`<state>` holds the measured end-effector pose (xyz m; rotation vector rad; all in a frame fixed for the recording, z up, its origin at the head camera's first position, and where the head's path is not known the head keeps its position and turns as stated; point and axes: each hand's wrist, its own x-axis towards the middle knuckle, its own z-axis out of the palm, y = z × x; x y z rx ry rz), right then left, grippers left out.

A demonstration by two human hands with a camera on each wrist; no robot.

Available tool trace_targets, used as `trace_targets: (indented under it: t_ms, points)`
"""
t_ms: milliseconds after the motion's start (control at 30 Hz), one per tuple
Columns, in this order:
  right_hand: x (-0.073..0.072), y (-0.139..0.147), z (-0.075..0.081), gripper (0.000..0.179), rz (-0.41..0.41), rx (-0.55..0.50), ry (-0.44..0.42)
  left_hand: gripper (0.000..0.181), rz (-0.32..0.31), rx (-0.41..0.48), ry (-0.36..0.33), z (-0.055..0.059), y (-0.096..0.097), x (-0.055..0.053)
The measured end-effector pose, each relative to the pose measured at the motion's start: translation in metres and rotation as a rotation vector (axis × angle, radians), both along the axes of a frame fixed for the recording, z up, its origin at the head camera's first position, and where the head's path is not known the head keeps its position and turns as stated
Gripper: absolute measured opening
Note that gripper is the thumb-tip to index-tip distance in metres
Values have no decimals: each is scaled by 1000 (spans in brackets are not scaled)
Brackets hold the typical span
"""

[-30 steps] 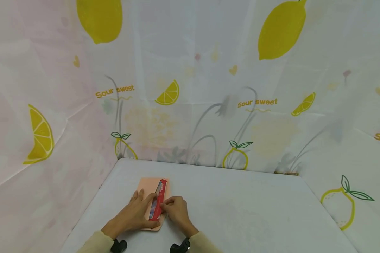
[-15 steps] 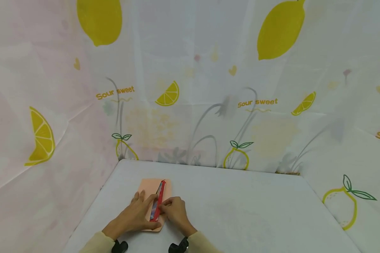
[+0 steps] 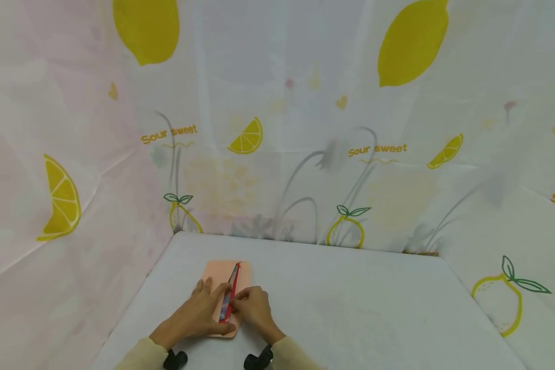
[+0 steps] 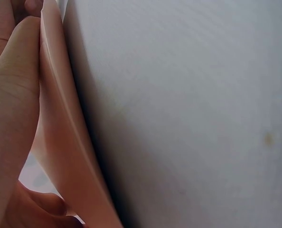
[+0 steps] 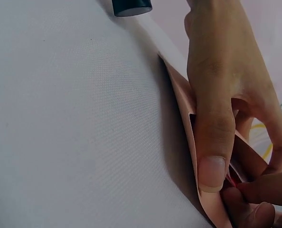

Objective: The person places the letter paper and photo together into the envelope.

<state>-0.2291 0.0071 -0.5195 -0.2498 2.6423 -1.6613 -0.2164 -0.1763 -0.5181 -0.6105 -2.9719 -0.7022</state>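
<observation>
A flat peach-pink folder-like piece (image 3: 217,271) lies on the white table in the head view. Along its right half runs a narrow red strip (image 3: 235,279) beside a bluish patterned band. My left hand (image 3: 191,314) spreads over the pink piece, its thumb and index finger by the two ends of the strip's lower part. From the right, my right hand (image 3: 257,311) pinches the strip's red edge. In the right wrist view the left thumb (image 5: 211,166) presses the pink piece (image 5: 179,90), while the right fingers (image 5: 262,194) meet at a bit of red. The strip's kind cannot be told.
The white table (image 3: 351,303) stretches right and behind the hands. A lemon-print cloth (image 3: 282,128) encloses it at the back and both sides. Black wrist cameras sit at both cuffs, the left one (image 3: 176,359) near the bottom edge.
The visible red part has become narrower as my right hand shifted slightly left with it. My left hand stays in place on the pink piece.
</observation>
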Motion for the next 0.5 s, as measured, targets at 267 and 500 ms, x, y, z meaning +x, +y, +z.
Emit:
trace_targets:
  t_ms: [267,500]
  points:
    - [1,17,3,9,55,-19,-63,101,-8,-9,-37,-1,3,-1]
    - [-2,82,17,13,1,-11,-107,105,-2,-69,-42,-3,1,0]
